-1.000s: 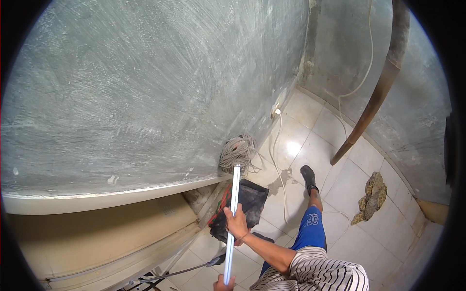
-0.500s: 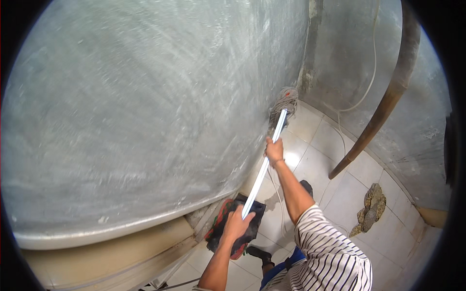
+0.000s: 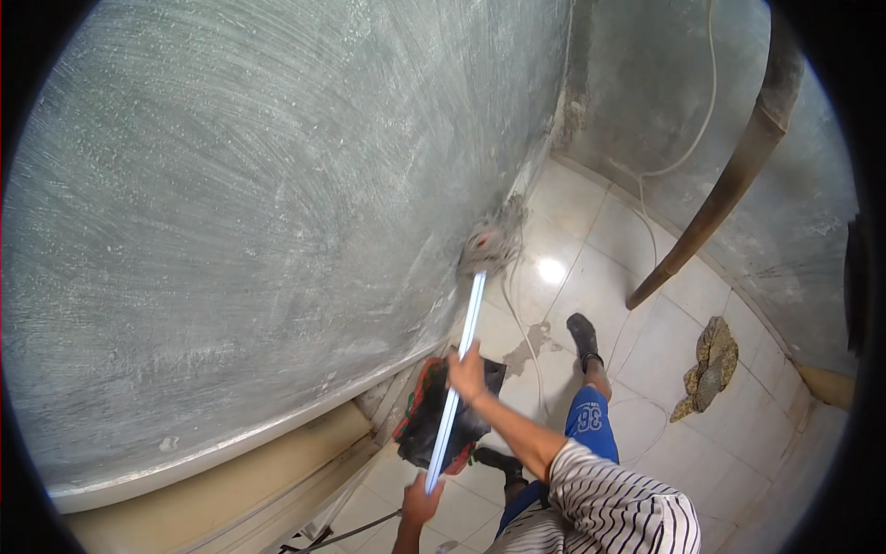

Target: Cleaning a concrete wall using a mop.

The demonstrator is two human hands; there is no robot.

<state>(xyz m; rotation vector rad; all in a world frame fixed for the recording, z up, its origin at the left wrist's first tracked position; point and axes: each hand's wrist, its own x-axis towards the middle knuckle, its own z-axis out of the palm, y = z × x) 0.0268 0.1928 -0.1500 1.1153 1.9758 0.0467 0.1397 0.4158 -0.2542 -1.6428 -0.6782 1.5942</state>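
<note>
Both my hands are wrapped round the pale blue-white handle of a mop (image 3: 452,403). My left hand (image 3: 421,501) grips its near end, low in the view. Farther up the handle, about midway, my right hand (image 3: 467,373) is closed on it. The mop's grey string head (image 3: 489,247) with a bit of red presses against the foot of the grey wall (image 3: 268,212), and its strands look blurred. Behind the handle a black and red cloth or bag (image 3: 411,415) lies on the floor.
A long brown bamboo pole (image 3: 711,222) leans at the right. A thin white cable (image 3: 709,102) hangs down the far wall and runs over the white floor tiles (image 3: 591,286). A crumpled patterned rag (image 3: 712,369) lies on the right. A dark wet patch (image 3: 528,351) marks the tiles.
The mop head has come back toward me and left along the wall's foot, away from the corner. Both hands have drawn nearer and left with the handle. More of my right leg shows.
</note>
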